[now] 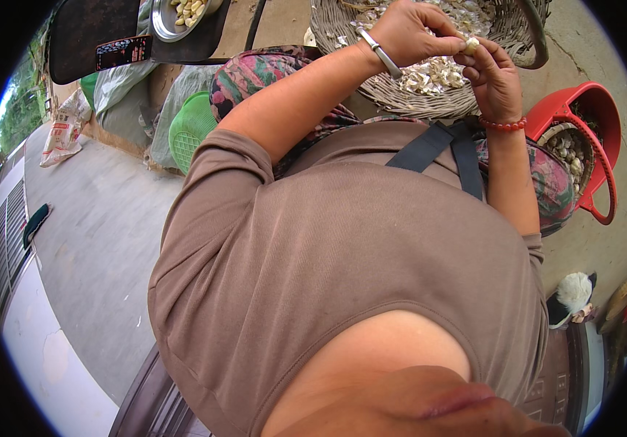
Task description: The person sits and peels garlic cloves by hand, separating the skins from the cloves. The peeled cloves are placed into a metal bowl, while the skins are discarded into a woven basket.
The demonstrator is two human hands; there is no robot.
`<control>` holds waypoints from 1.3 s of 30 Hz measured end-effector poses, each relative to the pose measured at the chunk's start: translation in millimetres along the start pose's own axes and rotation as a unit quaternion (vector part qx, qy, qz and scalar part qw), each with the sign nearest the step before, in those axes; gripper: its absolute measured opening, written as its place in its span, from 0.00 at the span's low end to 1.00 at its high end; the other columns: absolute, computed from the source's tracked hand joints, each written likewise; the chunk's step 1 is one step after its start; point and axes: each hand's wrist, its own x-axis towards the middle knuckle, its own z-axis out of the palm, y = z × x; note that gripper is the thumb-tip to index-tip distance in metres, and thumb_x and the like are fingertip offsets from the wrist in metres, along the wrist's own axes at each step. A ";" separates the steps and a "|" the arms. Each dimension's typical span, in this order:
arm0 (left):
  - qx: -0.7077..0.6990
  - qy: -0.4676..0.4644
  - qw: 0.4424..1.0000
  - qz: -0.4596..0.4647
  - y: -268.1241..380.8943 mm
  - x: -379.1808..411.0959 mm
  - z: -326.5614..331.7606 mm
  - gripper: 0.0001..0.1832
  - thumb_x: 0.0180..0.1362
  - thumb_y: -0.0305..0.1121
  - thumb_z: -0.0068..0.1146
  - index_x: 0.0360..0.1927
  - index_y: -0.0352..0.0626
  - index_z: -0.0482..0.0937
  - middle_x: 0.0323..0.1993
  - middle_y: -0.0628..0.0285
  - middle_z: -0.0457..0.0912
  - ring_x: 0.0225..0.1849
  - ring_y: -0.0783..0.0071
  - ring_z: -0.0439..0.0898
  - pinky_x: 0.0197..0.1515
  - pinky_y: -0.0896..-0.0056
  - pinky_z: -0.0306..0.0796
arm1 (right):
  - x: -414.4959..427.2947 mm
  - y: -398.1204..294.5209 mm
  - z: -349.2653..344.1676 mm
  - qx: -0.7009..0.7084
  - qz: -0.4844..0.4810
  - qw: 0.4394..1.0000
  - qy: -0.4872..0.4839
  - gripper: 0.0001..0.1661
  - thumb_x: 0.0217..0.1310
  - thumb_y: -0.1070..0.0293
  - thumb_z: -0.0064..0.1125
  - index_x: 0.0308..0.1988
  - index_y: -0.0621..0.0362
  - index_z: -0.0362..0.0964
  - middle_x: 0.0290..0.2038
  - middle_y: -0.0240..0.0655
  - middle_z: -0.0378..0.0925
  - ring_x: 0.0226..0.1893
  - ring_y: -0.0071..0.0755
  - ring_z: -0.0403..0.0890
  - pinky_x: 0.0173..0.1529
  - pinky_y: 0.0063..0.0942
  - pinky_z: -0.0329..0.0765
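My left hand (409, 41), with a silver-coloured bangle at the wrist, and my right hand (491, 68), with a red bead bracelet, meet at their fingertips. Between them is a small pale garlic clove (472, 46), pinched by the thumb and fingers of both hands. Fingers partly cover it. Directly beneath is a wicker basket (401, 101) holding a heap of papery garlic skins (433, 78). To the right of my right hand, garlic bulbs (567, 155) lie in a woven container inside a red plastic basket (608, 123).
A metal bowl (167, 34) of peeled cloves (188, 11) and a phone (123, 53) with a lit screen rest on a black surface (92, 27) at upper left. A green plastic basket (188, 131) stands beside my leg. A printed sack (62, 131) lies farther left.
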 end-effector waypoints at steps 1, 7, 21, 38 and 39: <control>0.007 0.000 1.000 0.000 0.4 0.1 0.0 0.06 0.46 0.29 0.61 0.23 0.36 0.80 0.22 0.64 0.78 0.23 0.81 0.75 0.25 0.83 0.68 | -0.1 0.0 -0.5 0.004 0.002 1.000 -0.003 0.12 0.56 0.73 0.53 0.41 0.66 0.69 0.33 0.38 0.76 0.34 0.31 0.79 0.30 0.14 0.74; -0.010 0.001 1.000 -0.018 -4.1 0.3 0.1 0.06 0.47 0.28 0.60 0.23 0.36 0.79 0.21 0.64 0.78 0.21 0.82 0.74 0.24 0.83 0.68 | 0.1 2.7 -4.9 0.023 0.016 0.999 -0.025 0.12 0.57 0.73 0.51 0.42 0.66 0.68 0.35 0.39 0.76 0.35 0.33 0.80 0.32 0.15 0.75; 0.240 0.081 0.962 0.099 17.6 -1.5 4.3 0.06 0.41 0.28 0.58 0.19 0.36 0.75 0.16 0.57 0.74 0.18 0.72 0.74 0.22 0.73 0.68 | 2.0 6.1 0.7 0.023 0.006 1.000 -0.003 0.15 0.57 0.74 0.50 0.46 0.66 0.67 0.38 0.38 0.75 0.38 0.31 0.79 0.33 0.14 0.76; 0.051 0.081 0.995 -0.035 3.3 -0.9 8.0 0.08 0.46 0.28 0.57 0.20 0.33 0.74 0.18 0.61 0.76 0.19 0.79 0.76 0.22 0.80 0.69 | 1.2 6.4 1.9 -0.025 0.008 1.000 0.003 0.16 0.60 0.75 0.45 0.48 0.68 0.63 0.40 0.41 0.74 0.38 0.30 0.78 0.35 0.15 0.77; 0.056 0.080 0.994 -0.044 2.5 -0.6 7.6 0.08 0.46 0.29 0.57 0.20 0.32 0.74 0.18 0.61 0.76 0.19 0.79 0.76 0.22 0.80 0.69 | 1.4 6.7 2.2 -0.030 0.008 0.999 0.008 0.16 0.60 0.76 0.45 0.48 0.68 0.63 0.40 0.41 0.74 0.38 0.30 0.78 0.35 0.15 0.77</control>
